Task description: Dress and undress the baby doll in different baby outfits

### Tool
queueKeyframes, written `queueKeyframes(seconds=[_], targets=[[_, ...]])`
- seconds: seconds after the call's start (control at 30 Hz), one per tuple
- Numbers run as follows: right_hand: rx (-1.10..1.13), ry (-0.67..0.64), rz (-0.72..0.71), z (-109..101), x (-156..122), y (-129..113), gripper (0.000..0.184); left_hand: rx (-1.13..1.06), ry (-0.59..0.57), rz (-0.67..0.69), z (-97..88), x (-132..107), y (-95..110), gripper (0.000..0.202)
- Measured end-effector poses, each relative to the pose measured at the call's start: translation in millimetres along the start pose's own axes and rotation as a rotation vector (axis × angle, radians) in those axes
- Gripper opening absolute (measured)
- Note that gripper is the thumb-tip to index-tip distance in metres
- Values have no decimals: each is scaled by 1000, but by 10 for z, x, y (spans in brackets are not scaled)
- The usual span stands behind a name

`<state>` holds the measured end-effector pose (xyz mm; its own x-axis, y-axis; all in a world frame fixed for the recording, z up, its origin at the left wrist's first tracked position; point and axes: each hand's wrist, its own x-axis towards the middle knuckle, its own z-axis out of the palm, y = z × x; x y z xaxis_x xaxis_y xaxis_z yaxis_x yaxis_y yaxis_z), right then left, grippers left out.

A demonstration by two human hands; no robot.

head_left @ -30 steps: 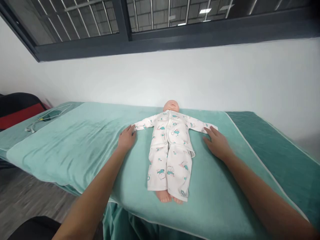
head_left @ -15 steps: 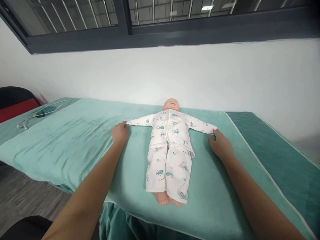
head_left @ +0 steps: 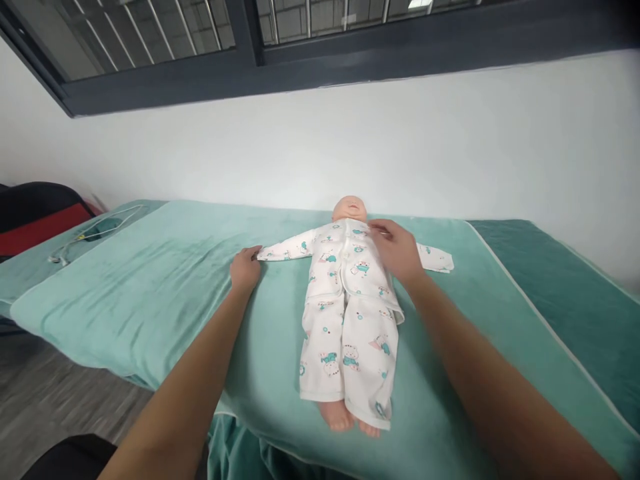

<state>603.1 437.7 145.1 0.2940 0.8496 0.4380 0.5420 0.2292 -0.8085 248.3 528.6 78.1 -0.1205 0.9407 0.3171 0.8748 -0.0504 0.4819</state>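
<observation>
A baby doll (head_left: 350, 208) lies on its back, arms stretched out sideways and bare feet toward me. It wears a white printed jacket (head_left: 330, 257) and matching trousers (head_left: 325, 360). At the end of the sleeve on the left, my left hand (head_left: 245, 268) pinches the cuff. My right hand (head_left: 397, 250) is over the doll's shoulder on the right, fingers loosely curved and apart, holding nothing that I can see. It hides part of that sleeve (head_left: 436, 259), whose cuff lies free on the sheet.
A light green sheet (head_left: 200, 287) covers the bed, with a darker green cover (head_left: 545, 267) at the right. A looped white cord (head_left: 117, 217) with a dark item lies at the far left, near a black and red chair (head_left: 45, 213). The white wall (head_left: 280, 153) stands behind.
My right hand has let go of the cuff on the right and moved inward to the doll's shoulder. My left hand stays on its cuff. The view has shifted slightly.
</observation>
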Motion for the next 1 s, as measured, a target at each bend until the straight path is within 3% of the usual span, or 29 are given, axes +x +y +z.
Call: queueKeyframes(seconds=[0.1,0.27,0.37,0.63,0.83,1.0], targets=[[-139,-110,30,204,305,-173,30,-81,50,-58,27,25,-29,46],[-253,-264,122,365,627,-219,12,-127,88,-162,65,42,-20,38],[-217,-252,110,416,668,-187,7,-117,95,-199,87,68,-31,36],[-123,-178,22,414,585,-159,13,-116,131,-246,126,144,-73,33],[-164,-105,-161,333,272,-142,27,-175,160,-246,120,130,-56,30],[-78,-115,-289,104,-455,-284,34,-271,187,-268,60,51,-37,33]])
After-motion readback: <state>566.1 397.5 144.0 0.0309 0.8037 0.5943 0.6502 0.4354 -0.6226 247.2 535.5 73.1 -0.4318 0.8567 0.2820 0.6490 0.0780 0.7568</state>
